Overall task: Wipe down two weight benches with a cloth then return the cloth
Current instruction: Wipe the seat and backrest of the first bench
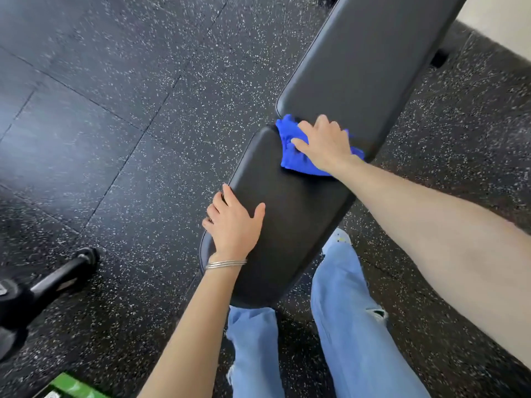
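Wiping step under way on a black padded weight bench [290, 234]. The right hand [324, 145] lies flat with fingers spread, pressing a bunched blue cloth [290, 156] onto the vinyl right at the gap where the seat pad meets the long back pad [370, 67]. The cloth straddles that seam, part on each pad — held down by palm pressure rather than pinched in a fist.

The left hand [234, 225] is empty, fingers curled over the near-left edge of the seat pad, thumb on top; it reads as a brace. Thin silver bangles [225, 264] sit on that wrist. The person stands at the foot of the bench in light blue jeans [353, 326].

Judgement: only one bench is in view, so whether this is the first or second I cannot tell. Most of the back pad stretches away beyond the cloth. Next move likely calls for sweeping the cloth up that long pad with steady pressure, covering edge to edge — probably a step forward to reach the far end.

Speckled rubber floor [115, 124] all round; dark equipment [43, 288] at lower left.
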